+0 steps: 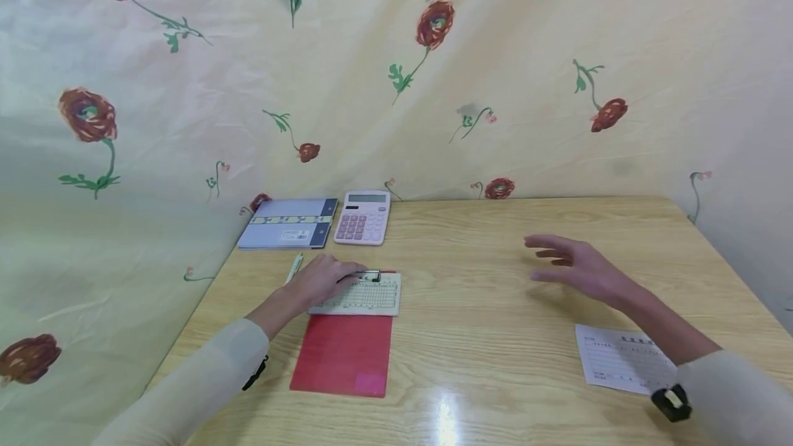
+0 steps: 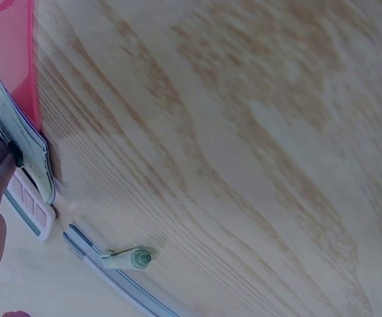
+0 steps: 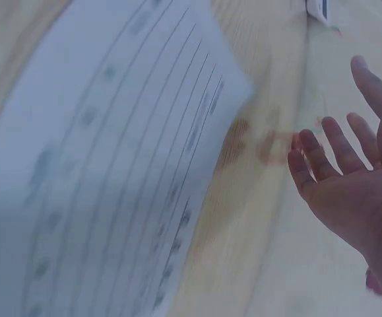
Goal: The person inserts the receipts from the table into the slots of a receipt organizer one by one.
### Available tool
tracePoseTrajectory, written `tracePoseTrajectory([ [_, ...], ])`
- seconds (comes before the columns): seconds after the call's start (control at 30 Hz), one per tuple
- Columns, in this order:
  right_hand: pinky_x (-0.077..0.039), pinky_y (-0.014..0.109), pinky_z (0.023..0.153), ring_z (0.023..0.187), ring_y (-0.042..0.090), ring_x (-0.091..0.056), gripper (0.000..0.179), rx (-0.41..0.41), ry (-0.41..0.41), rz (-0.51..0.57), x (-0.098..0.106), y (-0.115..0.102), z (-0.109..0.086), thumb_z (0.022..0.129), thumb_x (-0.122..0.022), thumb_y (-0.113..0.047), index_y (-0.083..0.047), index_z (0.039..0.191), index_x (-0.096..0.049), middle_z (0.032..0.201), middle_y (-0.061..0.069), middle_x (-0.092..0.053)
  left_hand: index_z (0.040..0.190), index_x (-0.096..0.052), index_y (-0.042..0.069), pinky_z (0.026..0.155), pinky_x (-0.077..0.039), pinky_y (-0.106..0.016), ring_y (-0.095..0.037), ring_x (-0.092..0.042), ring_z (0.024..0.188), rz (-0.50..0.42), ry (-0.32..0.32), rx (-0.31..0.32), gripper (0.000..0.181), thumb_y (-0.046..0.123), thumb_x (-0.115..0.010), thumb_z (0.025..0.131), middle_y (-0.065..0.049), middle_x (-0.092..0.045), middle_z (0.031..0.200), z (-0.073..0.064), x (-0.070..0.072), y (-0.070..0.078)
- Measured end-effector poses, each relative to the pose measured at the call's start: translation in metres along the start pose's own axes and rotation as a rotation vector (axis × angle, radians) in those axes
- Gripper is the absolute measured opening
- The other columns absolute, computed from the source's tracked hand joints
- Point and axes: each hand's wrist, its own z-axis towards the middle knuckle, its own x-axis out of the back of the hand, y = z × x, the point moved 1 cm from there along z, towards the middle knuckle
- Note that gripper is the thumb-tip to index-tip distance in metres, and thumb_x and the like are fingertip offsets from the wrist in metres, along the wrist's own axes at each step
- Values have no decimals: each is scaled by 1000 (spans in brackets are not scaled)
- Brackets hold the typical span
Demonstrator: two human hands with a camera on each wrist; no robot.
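Observation:
My left hand [image 1: 323,279] pinches the far edge of a pad of printed forms [image 1: 372,301], close to its black binder clip [image 1: 376,277]. Thumb and fingers show at that edge in the left wrist view, where the pad [image 2: 19,142] stands out at a slant with the clip [image 2: 16,155] beside the fingertips. Partly under the pad lies a red folder [image 1: 343,356]. On the right, my right hand [image 1: 579,267] hovers over the table with spread, relaxed fingers and nothing in them. A loose printed sheet [image 1: 622,360] lies below the right forearm.
At the back left are a grey-blue notebook [image 1: 281,231] and a pink calculator [image 1: 363,219]. A pen [image 1: 295,267] lies left of the left hand. Flowered cloth [image 1: 396,88] hangs behind the wooden table [image 1: 483,336].

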Motion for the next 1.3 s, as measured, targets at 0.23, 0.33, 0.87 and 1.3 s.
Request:
tracePoseTrajectory([
  [0.23, -50, 19, 92, 126, 24, -63, 65, 10, 82, -146, 33, 39, -46, 97, -81, -19, -3, 153, -54, 150, 20, -58, 132, -77, 15, 48, -25, -19, 1, -28, 46, -4, 11, -4, 30, 19, -75, 102, -1, -77, 86, -2, -1, -1],
  [0.33, -51, 17, 87, 117, -2, -60, 62, -1, 105, -168, 45, 56, -65, 95, -83, -17, -2, 150, -57, 144, -1, -63, 132, -77, 15, 48, -25, -18, 1, -28, 46, -8, 14, -7, 30, 19, -75, 102, -1, -77, 86, -2, -2, -1],
  [0.87, -50, 13, 73, 93, -10, -61, 32, -103, 121, -162, 78, 102, -140, 89, -84, -2, 1, 120, -75, 109, -30, -69, 132, -77, 17, 48, -27, -18, 0, -31, 46, -22, -4, 13, 30, 20, -75, 102, -2, -79, 92, -1, -1, -1],
  [1.3, -48, 16, 70, 92, -20, -48, 66, -197, 55, -331, 81, 130, -168, 76, -96, -15, 11, 127, -63, 105, -42, -55, 132, -77, 16, 48, -26, -18, 1, -28, 47, -1, 5, -7, 30, 20, -75, 102, -1, -76, 84, -2, -2, -1],
])
